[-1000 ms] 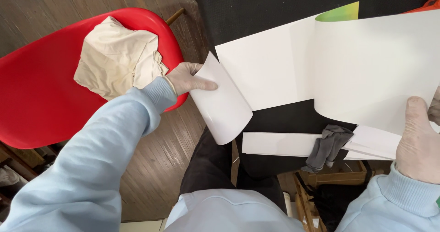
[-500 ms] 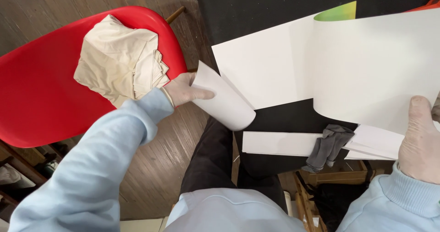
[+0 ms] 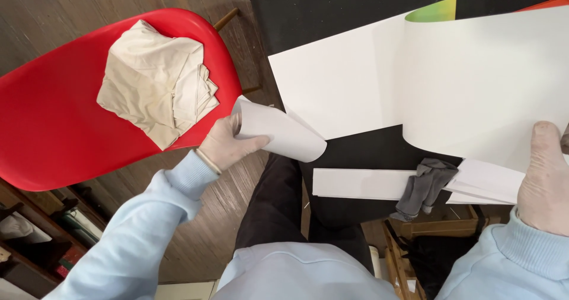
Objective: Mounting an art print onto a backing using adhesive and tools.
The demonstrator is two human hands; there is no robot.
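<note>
My left hand [image 3: 228,143], in a pale glove, grips the curled left end of a big white paper sheet [image 3: 332,81] that lies across a black table [image 3: 332,15]. The end it holds is rolled into a loose tube [image 3: 278,131]. My right hand [image 3: 545,178], also gloved, holds the right part of the sheet [image 3: 480,81], which curves upward and shows a green-yellow printed face at its top edge [image 3: 435,11]. Both sleeves are light blue.
A red chair [image 3: 53,128] stands to the left with a folded beige cloth [image 3: 157,81] on its seat. A grey glove or rag [image 3: 424,184] and a narrow white paper strip [image 3: 355,183] lie at the table's near edge. Dark wooden floor lies below.
My left hand has rolled the paper's left end tighter, from a loose flap into a tube, and drawn it closer to me. The right hand has stayed in place.
</note>
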